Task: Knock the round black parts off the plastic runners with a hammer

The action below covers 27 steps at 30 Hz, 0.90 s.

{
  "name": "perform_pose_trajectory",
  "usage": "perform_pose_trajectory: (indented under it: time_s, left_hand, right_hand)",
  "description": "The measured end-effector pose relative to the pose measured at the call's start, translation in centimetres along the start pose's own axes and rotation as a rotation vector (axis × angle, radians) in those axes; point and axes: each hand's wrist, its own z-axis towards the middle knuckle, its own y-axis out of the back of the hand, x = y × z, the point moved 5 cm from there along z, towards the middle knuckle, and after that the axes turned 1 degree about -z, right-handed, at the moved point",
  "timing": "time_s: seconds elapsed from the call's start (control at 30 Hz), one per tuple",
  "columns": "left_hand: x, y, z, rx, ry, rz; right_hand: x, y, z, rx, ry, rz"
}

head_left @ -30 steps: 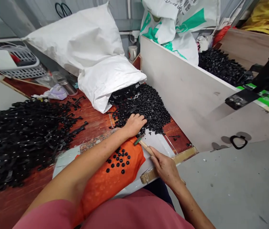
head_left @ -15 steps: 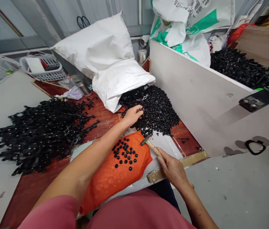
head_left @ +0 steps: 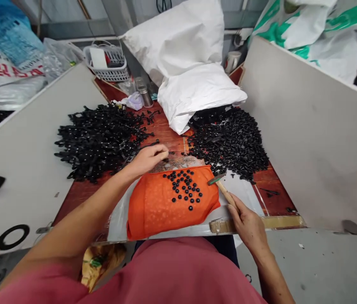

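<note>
Hammer (head_left: 221, 188) in right hand (head_left: 250, 226)

The person wears a dusty-pink short-sleeved top (head_left: 172, 274) that fills the near edge of the view, dark trousers (head_left: 219, 249) just beyond it, and both forearms and hands are bare, without rings or watch.

Counts on my table

Two black heaps (head_left: 101, 137), two white sacks (head_left: 197, 90), one orange cloth (head_left: 153, 207), one hammer (head_left: 223, 190), one basket (head_left: 107, 63).
</note>
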Motion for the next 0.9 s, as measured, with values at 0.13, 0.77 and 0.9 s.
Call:
perform_pose_trajectory:
  time_s: [0.13, 0.77, 0.9]
  left_hand:
    - [4.4, 1.5, -5.8, -0.008, 0.166, 0.227]
    - [7.6, -2.9, -6.1, 0.010, 0.301, 0.301]
    - [7.6, -3.1, -6.1, 0.007, 0.299, 0.347]
  right_hand:
    - [-0.3, -0.2, 0.2, 0.017, -0.028, -0.053]
    - [-0.6, -0.5, 0.5, 0.046, -0.125, -0.090]
    - [-0.4, -0.4, 0.4, 0.045, -0.115, -0.096]
